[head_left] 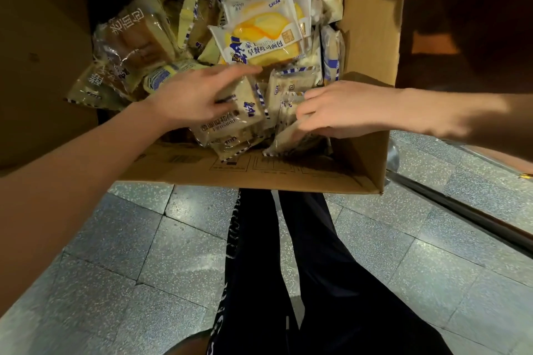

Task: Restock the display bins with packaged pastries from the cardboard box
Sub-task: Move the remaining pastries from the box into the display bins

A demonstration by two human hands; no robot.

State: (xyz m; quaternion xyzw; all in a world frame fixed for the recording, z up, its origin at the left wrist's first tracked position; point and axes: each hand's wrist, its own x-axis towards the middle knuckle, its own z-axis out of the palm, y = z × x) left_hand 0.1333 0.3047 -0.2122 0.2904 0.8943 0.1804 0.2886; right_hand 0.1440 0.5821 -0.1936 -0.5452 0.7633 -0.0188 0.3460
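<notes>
Inside the cardboard box (288,176), left hand (190,98) rests flat on pastry packets (230,124), right hand (346,109) seemingly pinches a clear packet (291,138), yellow packs (259,34) crowding behind.

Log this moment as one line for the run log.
stage: picking from cardboard box | left hand: fingers straight, rests on tan packet | right hand: grips pale packet | display bins: not in view

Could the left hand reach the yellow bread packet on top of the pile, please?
Probably yes: the yellow bread packet lies uncovered in the open cardboard box, just beyond the left hand; the right hand, gripping a pale packet, is clear of it.
</notes>
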